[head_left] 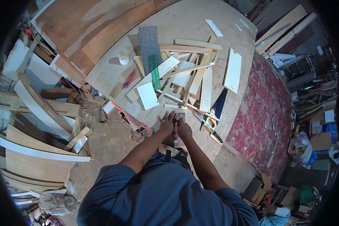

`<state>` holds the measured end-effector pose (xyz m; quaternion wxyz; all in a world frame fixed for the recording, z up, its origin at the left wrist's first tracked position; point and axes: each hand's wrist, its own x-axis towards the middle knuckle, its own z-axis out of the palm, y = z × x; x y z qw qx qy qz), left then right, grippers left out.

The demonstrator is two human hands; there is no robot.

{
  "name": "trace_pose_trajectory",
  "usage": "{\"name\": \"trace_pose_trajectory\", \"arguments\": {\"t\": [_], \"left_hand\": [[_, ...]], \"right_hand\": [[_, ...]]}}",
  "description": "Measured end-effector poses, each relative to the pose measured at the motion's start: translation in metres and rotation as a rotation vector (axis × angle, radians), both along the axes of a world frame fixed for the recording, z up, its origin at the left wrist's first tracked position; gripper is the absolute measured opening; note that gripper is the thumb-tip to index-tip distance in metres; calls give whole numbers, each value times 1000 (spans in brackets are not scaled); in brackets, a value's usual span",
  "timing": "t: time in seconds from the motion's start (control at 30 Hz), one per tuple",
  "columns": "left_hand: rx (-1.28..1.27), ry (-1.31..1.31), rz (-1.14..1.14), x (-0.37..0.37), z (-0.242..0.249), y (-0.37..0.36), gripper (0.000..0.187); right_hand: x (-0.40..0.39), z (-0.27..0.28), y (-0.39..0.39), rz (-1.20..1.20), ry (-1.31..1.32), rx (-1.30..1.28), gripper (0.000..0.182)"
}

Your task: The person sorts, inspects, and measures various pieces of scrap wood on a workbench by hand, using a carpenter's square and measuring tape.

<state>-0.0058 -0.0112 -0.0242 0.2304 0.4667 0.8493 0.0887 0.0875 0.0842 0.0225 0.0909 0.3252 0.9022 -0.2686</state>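
My left hand [167,122] lies at the near edge of the wooden table, its fingers stretched out over a flat brownish piece [176,139]. Close beside it, my right hand [184,130] has curled fingers against the same piece; what it grips is mostly hidden. Just beyond my fingers is a short pale wood strip [175,107]. To the right lie a handsaw [219,105] with a yellow handle and a black-handled tool [216,136]. A white rectangular panel [148,96] sits beyond my left hand.
Wood strips [199,77] are heaped across the table [184,22], with a green strip [153,71], a red cutter [129,79], a dark grey strip [150,41] and a jar [123,57]. Curved boards [41,109] crowd the left. Another person's arm [280,211] shows lower right.
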Motion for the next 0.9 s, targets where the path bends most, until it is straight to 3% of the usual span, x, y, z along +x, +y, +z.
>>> {"name": "trace_pose_trajectory", "arguments": {"t": [0.17, 0.23, 0.27, 0.33, 0.43, 0.53, 0.77, 0.9], "left_hand": [[-53, 52, -50, 3, -3, 4, 71], [-64, 249, -73, 3, -16, 3, 89], [-64, 256, -72, 0, -12, 2, 89], [-73, -130, -69, -5, 36, -3, 108], [-69, -2, -55, -1, 9, 0, 117], [-75, -44, -39, -1, 13, 1, 116], [-72, -49, -26, -1, 24, -1, 117], [19, 101, -32, 6, -12, 0, 117]], "right_hand": [[10, 16, 27, 279, -155, -90, 25], [-14, 58, 32, 230, -484, -335, 21], [-16, 43, 33, 232, -478, -333, 21], [-14, -1, 37, 246, -102, -41, 32], [-14, 0, 14, 70, -27, 69, 42], [-11, 9, -2, -102, 7, 52, 43], [1, -4, -6, -28, 47, 110, 29], [5, 11, 4, 108, -213, -10, 22]]}}
